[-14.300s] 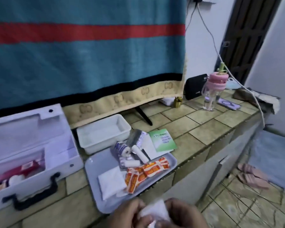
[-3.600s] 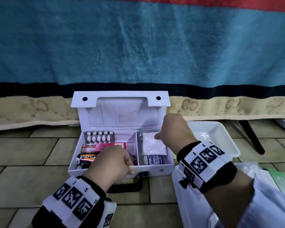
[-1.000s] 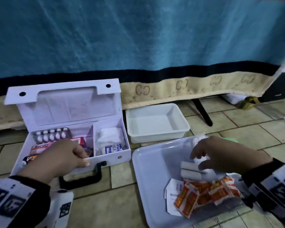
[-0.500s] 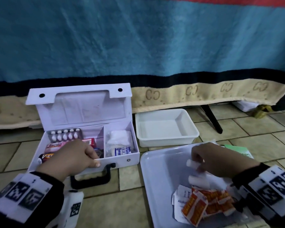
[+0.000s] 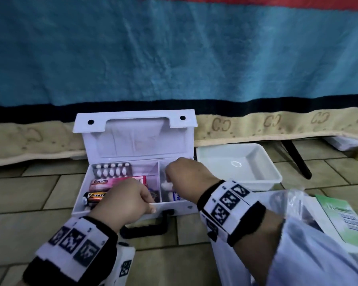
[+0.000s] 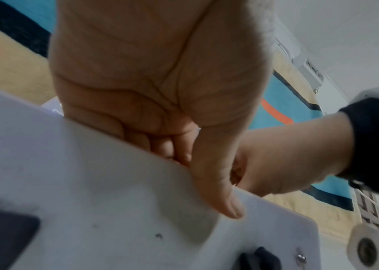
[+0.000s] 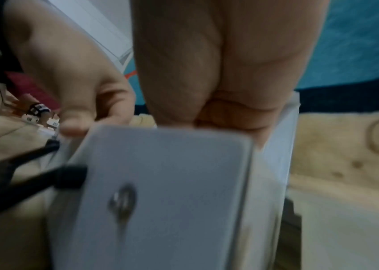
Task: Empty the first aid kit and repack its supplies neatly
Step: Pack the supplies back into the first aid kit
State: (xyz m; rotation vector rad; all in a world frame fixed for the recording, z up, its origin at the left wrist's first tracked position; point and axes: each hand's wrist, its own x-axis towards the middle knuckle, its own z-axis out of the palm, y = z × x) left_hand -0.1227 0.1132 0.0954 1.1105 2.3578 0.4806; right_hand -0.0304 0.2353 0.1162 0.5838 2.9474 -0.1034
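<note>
White plastic first aid kit (image 5: 132, 209) sits open on the tiles; left hand (image 5: 126, 203) grips its near wall. Right hand (image 5: 186, 176) reaches into the right compartment, grasp hidden. Supplies look light: pinch gently.

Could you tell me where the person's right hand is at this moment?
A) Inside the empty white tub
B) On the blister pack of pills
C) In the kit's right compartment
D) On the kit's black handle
C: the right hand reaches down into the right compartment of the open first aid kit, over white supplies, while the left hand grips the front wall.
</note>
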